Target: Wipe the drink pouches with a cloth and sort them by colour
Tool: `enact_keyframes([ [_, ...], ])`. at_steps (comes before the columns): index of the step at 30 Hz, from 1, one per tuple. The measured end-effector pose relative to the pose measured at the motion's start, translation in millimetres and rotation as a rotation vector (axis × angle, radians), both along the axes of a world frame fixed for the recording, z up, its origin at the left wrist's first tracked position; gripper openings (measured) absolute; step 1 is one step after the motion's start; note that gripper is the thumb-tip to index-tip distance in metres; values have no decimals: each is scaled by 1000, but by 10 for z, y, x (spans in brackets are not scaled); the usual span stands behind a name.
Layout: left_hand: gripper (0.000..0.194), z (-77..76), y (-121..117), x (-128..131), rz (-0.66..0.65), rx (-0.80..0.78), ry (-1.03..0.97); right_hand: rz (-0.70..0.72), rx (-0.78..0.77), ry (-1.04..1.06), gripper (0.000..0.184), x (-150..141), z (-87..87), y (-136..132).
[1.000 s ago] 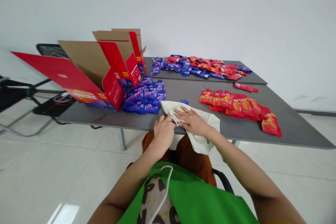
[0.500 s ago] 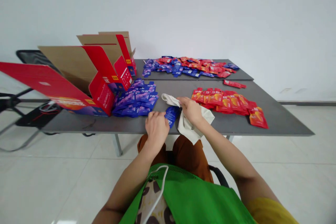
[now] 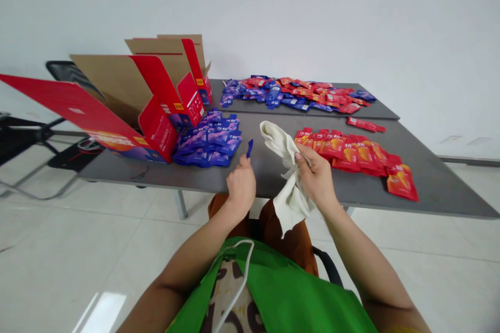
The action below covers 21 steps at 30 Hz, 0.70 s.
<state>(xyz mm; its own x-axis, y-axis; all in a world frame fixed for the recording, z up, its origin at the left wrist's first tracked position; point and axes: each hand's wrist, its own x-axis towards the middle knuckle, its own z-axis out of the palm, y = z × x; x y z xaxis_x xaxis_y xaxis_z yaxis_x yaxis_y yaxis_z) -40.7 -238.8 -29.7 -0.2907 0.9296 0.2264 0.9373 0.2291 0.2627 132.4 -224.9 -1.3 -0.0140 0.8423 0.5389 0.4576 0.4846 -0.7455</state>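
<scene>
My left hand (image 3: 241, 185) is closed on a blue pouch (image 3: 249, 149), seen edge-on, its upper end showing above my fingers. It is held over the table's front part, just right of a pile of blue pouches (image 3: 213, 138). To the right, my right hand (image 3: 315, 174) grips a crumpled white cloth (image 3: 291, 187). One end of the cloth points up and away, while the rest hangs past the table's front edge. Beyond my right hand lies an overlapping row of red-orange pouches (image 3: 351, 152).
Open red cardboard boxes (image 3: 158, 132) stand at the left with raised flaps. A mixed heap of red and blue pouches (image 3: 297, 94) lies along the back of the grey table (image 3: 265, 124). One red pouch (image 3: 366, 125) lies apart on the right. A black chair frame (image 3: 58, 153) is at far left.
The blue pouch has been lifted off the table in my left hand and turned edge-on. My right hand has moved right, raising the cloth away from the pouch. The view has shifted slightly.
</scene>
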Motion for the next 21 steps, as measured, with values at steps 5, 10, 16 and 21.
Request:
enact_keyframes([
  [5,31,27,191,-129,-13,105,-353,-22,-5,-106,37,-261,-113,-86],
  [10,23,-179,279,-124,-197,274,-1066,236,18,-456,48,-574,-352,-159],
  [16,27,-106,45,-62,-218,251,-1048,205,44,-423,41,-493,-312,-15],
  [21,28,149,-81,-244,-84,206,-1202,-114,-258,-538,41,-328,-293,164],
])
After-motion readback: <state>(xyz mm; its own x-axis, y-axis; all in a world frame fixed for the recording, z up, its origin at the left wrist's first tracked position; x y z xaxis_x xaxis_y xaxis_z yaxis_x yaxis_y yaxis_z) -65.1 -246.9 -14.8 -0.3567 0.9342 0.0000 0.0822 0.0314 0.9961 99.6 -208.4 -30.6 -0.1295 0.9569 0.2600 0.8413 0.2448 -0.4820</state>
